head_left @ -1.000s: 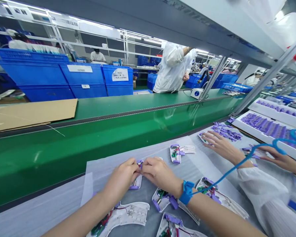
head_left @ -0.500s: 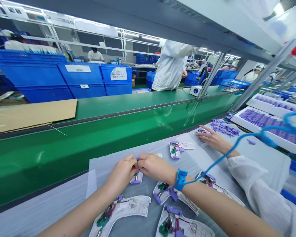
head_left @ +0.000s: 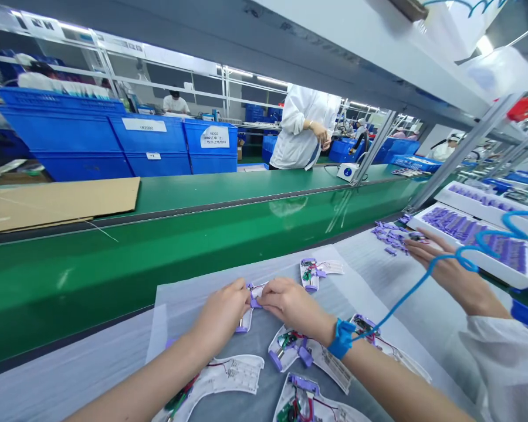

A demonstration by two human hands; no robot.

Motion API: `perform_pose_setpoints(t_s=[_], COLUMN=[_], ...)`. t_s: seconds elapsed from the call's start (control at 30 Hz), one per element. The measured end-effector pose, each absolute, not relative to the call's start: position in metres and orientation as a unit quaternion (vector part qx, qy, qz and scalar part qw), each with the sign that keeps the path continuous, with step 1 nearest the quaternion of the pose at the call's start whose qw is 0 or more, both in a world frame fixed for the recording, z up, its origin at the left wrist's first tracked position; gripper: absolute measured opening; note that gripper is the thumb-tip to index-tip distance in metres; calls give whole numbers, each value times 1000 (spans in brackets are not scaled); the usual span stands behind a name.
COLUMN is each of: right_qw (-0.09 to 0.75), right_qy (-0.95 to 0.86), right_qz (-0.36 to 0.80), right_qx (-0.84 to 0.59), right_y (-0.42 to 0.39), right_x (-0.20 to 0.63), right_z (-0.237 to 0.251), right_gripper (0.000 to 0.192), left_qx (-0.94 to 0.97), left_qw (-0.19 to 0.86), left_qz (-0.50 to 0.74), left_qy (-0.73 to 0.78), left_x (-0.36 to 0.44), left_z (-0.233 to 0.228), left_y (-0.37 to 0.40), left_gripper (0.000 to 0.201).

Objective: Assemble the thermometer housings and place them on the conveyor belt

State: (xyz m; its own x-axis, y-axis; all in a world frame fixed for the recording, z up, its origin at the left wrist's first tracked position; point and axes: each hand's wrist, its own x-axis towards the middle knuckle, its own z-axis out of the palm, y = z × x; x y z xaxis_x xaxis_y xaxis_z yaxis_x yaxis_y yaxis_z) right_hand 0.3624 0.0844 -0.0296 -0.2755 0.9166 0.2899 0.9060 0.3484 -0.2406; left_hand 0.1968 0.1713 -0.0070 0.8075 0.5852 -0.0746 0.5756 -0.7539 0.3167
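- Nearest the wearer, below both wrists, more open white shells (head_left: 286, 351) with wiring lie on the grey foam sheet (head_left: 176, 305) covering the table.
- The left hand (head_left: 222, 313) and right hand (head_left: 293, 305) meet fingertip to fingertip, each pinched narrow on one small white half-shell with purple parts (head_left: 251, 302).
- It looks light, stiff and fragile; grip the plastic edges, not the wires.
- Beyond the right hand, a co-worker's hand (head_left: 444, 264) rests by loose purple pieces (head_left: 389, 237).

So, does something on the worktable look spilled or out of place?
Loose purple parts lie scattered on the foam sheet beside their tray. The left hand and right hand pinch one white assembly.
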Motion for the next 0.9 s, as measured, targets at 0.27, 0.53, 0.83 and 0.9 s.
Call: perform_pose_setpoints(t_s=[0.27,0.53,0.83,0.9], right_qw=[172,305,359,359], right_qy=[-792,-752,-730,-726], right_qz=[8,20,135,137], right_qx=[-585,-584,-566,-571], right_y=[91,37,16,17], right_x=[354,358,308,295], right_z=[-21,-19,1,3], right_gripper=[8,18,15,16], left_qx=[942,901,921,912], left_qw=[174,157,263,282], left_qz=[31,101,56,73], left_qy=[287,392,282,289], left_x=[197,91,87,90], left_z=[-1,45,-1,-4], left_y=[171,201,166,169], left_gripper=[18,22,8,11])
